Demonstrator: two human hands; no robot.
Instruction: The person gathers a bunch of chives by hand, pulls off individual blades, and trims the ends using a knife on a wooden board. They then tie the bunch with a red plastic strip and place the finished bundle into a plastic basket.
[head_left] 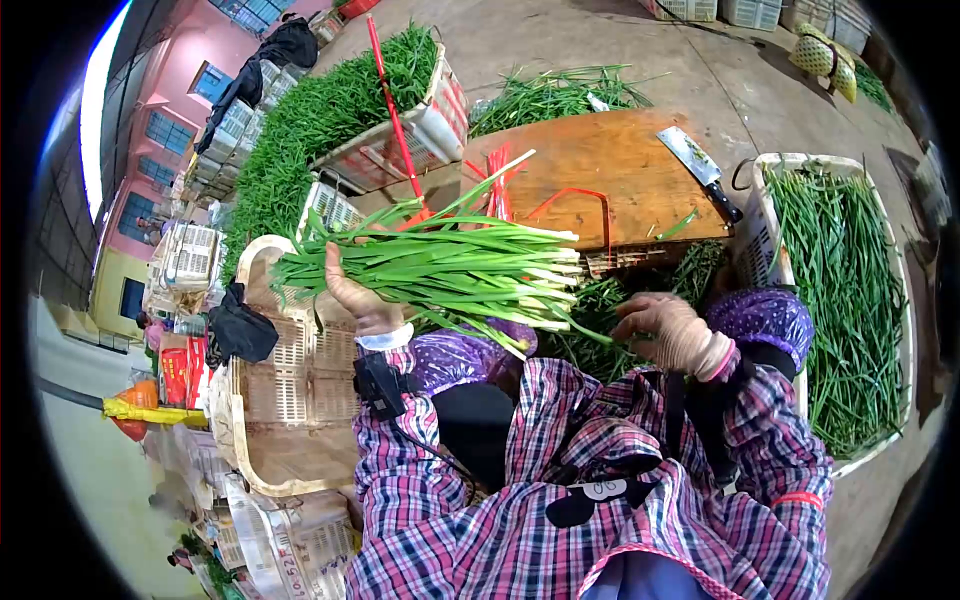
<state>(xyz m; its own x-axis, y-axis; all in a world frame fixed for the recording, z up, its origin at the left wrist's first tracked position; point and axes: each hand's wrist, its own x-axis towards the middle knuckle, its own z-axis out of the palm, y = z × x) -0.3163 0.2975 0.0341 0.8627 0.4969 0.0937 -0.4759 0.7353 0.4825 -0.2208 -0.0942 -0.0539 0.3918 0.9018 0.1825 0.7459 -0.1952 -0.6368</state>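
Note:
My left hand (362, 305) is wrapped round a bunch of garlic chives (470, 262), held level above my lap. The pale cut ends point right and the green tips left. My right hand (665, 332), in a light fabric glove, is just right of the bunch with its fingers curled together. A single green chive leaf (588, 330) runs from the bunch's lower edge to those fingertips. Beyond the bunch is a wooden board (580, 165), bearing a cleaver (692, 160) with a black handle, red ties (498, 185) and a red strap loop (572, 192).
An open beige crate (245, 420) stands at my left. At my right is a white crate (905, 340) full of chives. Another loaded crate (440, 125) stands behind the board, with a red pole (393, 110) before it. Loose chives (560, 95) lie on the floor beyond.

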